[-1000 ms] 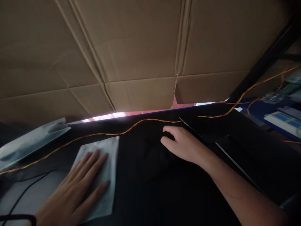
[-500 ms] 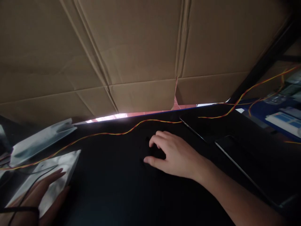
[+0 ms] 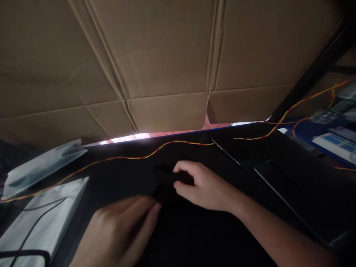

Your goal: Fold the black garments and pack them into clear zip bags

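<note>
My right hand point(image 3: 201, 185) lies over the black tabletop point(image 3: 178, 241) with its fingers curled toward the thumb. Small dark shapes show at its fingertips, but against the black surface I cannot make out what they are. My left hand point(image 3: 111, 226) is to the left of it and nearer to me, slightly blurred. Its thumb and forefinger are drawn together close to those dark shapes; whatever is in the pinch is hidden. A white plastic bag point(image 3: 59, 211) lies left of my left hand, with a thin black cable point(image 3: 35, 226) across it.
A twisted red and yellow wire point(image 3: 122, 158) runs across the table. Behind it stands a cardboard sheet point(image 3: 167, 66). A silvery bag point(image 3: 44, 167) lies at the left. Two dark flat devices, one smaller point(image 3: 236, 150) and one larger point(image 3: 300, 196), lie right of my right hand.
My left hand has moved right, off the white bag, to beside my right hand. The right hand's thumb and forefinger have come closer together.
</note>
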Demonstrator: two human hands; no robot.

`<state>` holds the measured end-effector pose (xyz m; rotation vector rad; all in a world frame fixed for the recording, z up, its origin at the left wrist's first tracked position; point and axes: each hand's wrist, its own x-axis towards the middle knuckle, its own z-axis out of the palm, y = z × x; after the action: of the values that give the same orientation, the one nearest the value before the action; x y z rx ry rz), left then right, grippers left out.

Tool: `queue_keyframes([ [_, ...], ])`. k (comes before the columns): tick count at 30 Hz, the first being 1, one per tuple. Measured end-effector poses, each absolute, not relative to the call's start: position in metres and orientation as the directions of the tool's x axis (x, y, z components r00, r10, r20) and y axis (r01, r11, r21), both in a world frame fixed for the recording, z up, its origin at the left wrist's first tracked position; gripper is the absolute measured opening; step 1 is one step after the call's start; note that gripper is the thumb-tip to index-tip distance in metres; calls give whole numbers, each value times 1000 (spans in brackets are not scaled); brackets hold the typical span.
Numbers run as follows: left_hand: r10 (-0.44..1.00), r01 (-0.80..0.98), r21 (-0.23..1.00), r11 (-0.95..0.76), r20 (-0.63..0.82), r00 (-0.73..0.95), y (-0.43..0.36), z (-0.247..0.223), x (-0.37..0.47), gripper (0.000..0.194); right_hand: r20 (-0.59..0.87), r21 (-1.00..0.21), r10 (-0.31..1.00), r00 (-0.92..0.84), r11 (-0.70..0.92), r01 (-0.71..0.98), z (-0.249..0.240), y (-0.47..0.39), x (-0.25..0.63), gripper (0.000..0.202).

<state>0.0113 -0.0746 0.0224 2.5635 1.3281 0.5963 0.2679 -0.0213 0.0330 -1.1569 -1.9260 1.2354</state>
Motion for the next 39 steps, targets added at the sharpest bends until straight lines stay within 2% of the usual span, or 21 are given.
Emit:
queue_keyframes([
  [2, 811, 743, 340, -576, 351, 468, -43, 36, 26, 39, -60, -993, 876, -479, -6, 114, 35, -13, 275, 6],
  [4, 809, 740, 347, -577, 370, 457, -19, 39, 29, 42, -109, -994, 903, -415, -100, 42, 33, -4, 283, 12],
  [6, 804, 723, 354, -593, 311, 507, -5, 30, 24, 41, -106, -982, 963, -249, -62, 178, 27, 5, 292, 25],
  [7, 793, 714, 345, -609, 270, 546, -1, 23, 21, 38, -47, -955, 988, -145, -2, 296, 23, 8, 296, 34],
  [9, 761, 699, 305, -647, 192, 620, 1, 9, 14, 28, 205, -835, 979, 16, 166, 525, 19, 12, 300, 49],
  [11, 732, 685, 270, -676, 143, 666, 0, 0, 10, 21, 442, -689, 897, 7, 335, 642, 18, 10, 300, 47],
  [12, 723, 678, 265, -685, 132, 678, -1, -1, 9, 20, 486, -640, 873, -53, 397, 658, 19, 9, 298, 40],
  [14, 711, 664, 273, -696, 135, 690, -3, 1, 8, 17, 441, -594, 871, -217, 464, 657, 22, 5, 293, 27],
  [16, 694, 638, 292, -713, 161, 702, -6, 4, 8, 17, 330, -568, 883, -335, 469, 677, 23, 2, 289, 31],
  [18, 670, 609, 300, -734, 167, 724, -8, 6, 8, 33, 261, -565, 896, -361, 444, 696, 22, 2, 287, 36],
  [20, 647, 598, 280, -751, 130, 752, -10, 5, 8, 49, 252, -584, 909, -332, 416, 697, 20, 3, 289, 35],
  [22, 648, 613, 254, -748, 78, 758, -10, 3, 8, 56, 265, -585, 922, -284, 388, 712, 19, 6, 293, 37],
  [25, 673, 642, 260, -721, 41, 739, -8, 2, 8, 52, 276, -506, 928, -249, 360, 784, 15, 10, 302, 42],
  [28, 687, 654, 263, -709, 53, 724, -5, 5, 5, 46, 258, -365, 934, -246, 330, 871, 12, 12, 309, 36],
  [32, 698, 678, 180, -713, 91, 710, 0, 10, -4, 37, 186, -192, 967, -174, 210, 959, 15, 12, 314, 32],
  [34, 705, 694, 125, -709, 114, 700, 3, 13, -10, 30, 194, -137, 970, -145, 173, 975, 19, 11, 314, 33],
  [36, 717, 716, 70, -695, 139, 683, 5, 15, -14, 24, 248, -174, 953, -175, 221, 959, 23, 9, 312, 32],
  [39, 747, 756, -5, -654, 152, 647, 6, 19, -17, 35, 284, -313, 903, -322, 404, 860, 26, 6, 304, 21],
])
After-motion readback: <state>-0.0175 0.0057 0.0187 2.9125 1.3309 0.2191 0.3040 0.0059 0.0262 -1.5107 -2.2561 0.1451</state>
